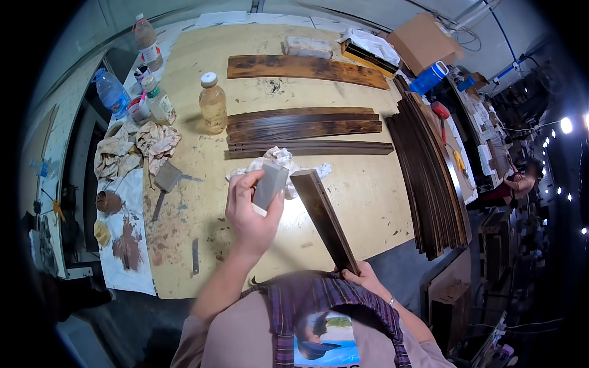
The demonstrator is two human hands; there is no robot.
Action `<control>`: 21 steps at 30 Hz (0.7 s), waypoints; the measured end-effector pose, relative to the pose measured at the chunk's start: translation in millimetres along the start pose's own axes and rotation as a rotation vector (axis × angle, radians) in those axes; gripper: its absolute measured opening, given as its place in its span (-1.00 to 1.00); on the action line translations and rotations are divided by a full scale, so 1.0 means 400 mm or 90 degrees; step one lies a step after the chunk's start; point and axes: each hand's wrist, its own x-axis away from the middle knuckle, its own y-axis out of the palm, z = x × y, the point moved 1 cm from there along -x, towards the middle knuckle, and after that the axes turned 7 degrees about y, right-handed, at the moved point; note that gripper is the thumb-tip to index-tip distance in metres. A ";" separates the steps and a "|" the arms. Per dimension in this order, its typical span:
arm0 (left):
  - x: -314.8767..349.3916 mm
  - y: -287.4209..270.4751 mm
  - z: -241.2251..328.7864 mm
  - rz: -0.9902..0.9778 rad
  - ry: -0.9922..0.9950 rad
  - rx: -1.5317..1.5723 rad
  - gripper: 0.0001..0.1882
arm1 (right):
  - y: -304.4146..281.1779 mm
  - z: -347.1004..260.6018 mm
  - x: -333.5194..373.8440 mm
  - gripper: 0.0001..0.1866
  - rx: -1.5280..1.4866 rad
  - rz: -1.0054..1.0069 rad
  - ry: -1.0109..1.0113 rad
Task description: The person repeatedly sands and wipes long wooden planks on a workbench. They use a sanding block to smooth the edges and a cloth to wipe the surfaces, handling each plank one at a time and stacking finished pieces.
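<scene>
My left hand (250, 218) is closed around a grey rectangular sanding block (270, 184), raised over the table. Beside it, a narrow dark brown wooden plank (326, 221) slants away from my body. My right hand (364, 281) grips the plank's near end, close to my apron. The block and the plank's far end are apart. A crumpled, stained white rag (281, 157) lies on the table behind the block, partly hidden by it. Further back are stacked dark boards (304, 126) and a narrow grooved strip (313, 149).
On the yellowish table (276, 245), a bottle of cloudy liquid (212, 104) stands left of the boards. Dirty rags (158, 142), a scraper (167, 178) and several bottles occupy the left side. Many dark planks (426, 184) line the right edge. A person (520, 184) is far right.
</scene>
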 end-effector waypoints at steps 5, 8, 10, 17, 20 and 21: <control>0.009 0.010 0.003 -0.001 0.029 -0.021 -0.54 | 0.012 -0.029 0.012 -0.74 -0.002 0.053 -0.019; 0.035 0.010 -0.053 -0.033 -0.066 -0.047 -0.55 | -0.069 -0.081 0.029 -0.61 -0.041 0.115 -0.011; 0.069 -0.003 -0.067 -0.065 -0.123 -0.023 -0.55 | -0.140 -0.199 0.032 -0.36 -0.092 0.295 -0.168; 0.112 0.001 0.000 -0.155 0.020 0.093 -0.50 | -0.400 -0.419 0.122 -0.50 -0.564 0.348 -0.597; 0.122 0.001 0.035 -0.212 0.109 0.135 -0.46 | -0.431 -0.375 0.110 -0.49 -0.676 0.333 -0.591; 0.125 0.003 0.047 -0.229 0.137 0.149 -0.45 | -0.435 -0.359 0.102 -0.49 -0.714 0.324 -0.581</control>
